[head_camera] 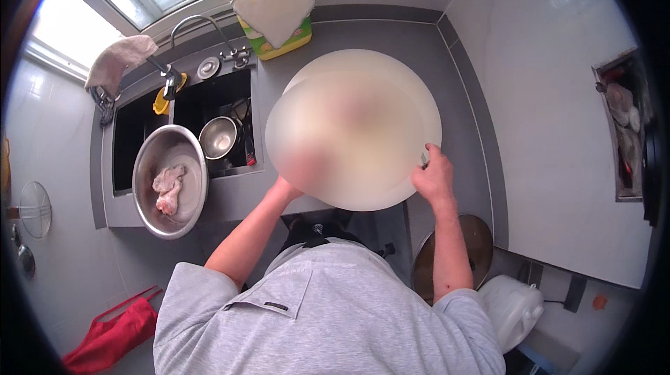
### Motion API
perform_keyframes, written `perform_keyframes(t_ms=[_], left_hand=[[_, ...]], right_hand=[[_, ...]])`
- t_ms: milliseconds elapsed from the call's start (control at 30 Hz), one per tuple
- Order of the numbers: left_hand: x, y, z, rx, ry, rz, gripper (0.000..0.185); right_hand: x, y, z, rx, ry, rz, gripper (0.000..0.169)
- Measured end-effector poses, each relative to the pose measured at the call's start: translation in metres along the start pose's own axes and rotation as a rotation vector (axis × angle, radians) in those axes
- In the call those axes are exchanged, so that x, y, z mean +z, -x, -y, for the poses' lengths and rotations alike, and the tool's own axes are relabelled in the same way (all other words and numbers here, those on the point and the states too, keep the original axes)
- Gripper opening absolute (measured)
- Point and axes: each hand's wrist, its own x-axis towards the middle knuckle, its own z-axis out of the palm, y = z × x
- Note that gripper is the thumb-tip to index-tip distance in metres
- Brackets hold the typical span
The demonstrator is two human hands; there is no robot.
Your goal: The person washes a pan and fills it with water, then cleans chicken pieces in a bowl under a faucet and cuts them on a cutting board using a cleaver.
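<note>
A large round white cutting board (387, 68) covers the counter in front of me. A blurred patch spreads over its middle and left, where only vague pinkish shapes show. My left hand (309, 165) reaches into this blur at the board's near left, so its fingers and anything in them are hidden. At the right edge of the board, my right hand (435, 173) has curled fingers with the index finger stretched forward. A bit of a dark and metal tool (424, 159) shows between its thumb and index finger; the rest is unclear.
Left of the board, a steel basin (194, 186) holding a raw poultry leg (170, 189) overlaps the double sink (180, 113). A small metal bowl (217, 131) sits in the sink. Behind stands a yellow-green box (269, 50) under a white cloth (277, 6). A glass lid (473, 249) is lower right.
</note>
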Motion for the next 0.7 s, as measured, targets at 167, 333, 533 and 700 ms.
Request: perform_keyframes(t_ms=[167, 333, 533, 700], left_hand=[[0.001, 0.015, 0.019, 0.294, -0.281, -0.258, 0.029], [0.019, 0.026, 0.014, 0.553, -0.529, -0.317, 0.030], [0.015, 0.004, 0.033, 0.626, -0.513, -0.328, 0.036], [-0.025, -0.004, 0.044, 0.633, -0.417, -0.356, 0.034]], right_hand=[[-0.023, 0.006, 0.017, -0.264, -0.320, -0.011, 0.025], [-0.003, 0.006, 0.038, -0.429, -0.488, 0.247, 0.021], [0.020, 0.000, 0.059, -0.545, -0.237, 0.213, 0.014], [0.011, 0.014, 0.076, -0.521, -0.222, 0.273, 0.006]])
